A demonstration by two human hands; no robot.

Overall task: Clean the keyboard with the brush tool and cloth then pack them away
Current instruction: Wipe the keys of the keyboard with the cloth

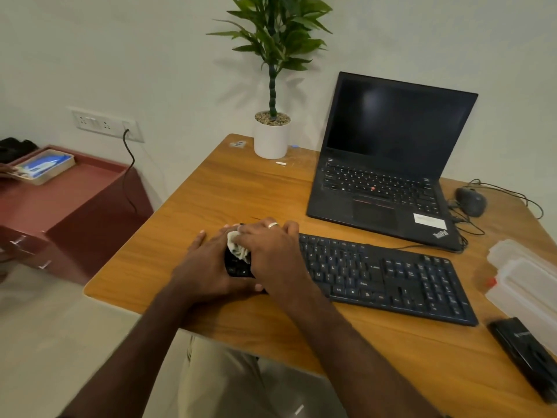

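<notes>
Pressing white cloth [236, 248] onto left end of black keyboard [382, 276] w/ right hand [271, 251], fingers flat over cloth, ring on one finger. Left hand [205, 267] resting at keyboard's left edge, fingers relaxed, steadying it. Keyboard lying flat on wooden desk [241, 188], angled, just in front of open laptop [388, 158]. Clear plastic box [524, 276] at desk's right edge, black case [524, 351] nearer front. Mouse [470, 200] right of laptop; potted plant [272, 128] at back.
</notes>
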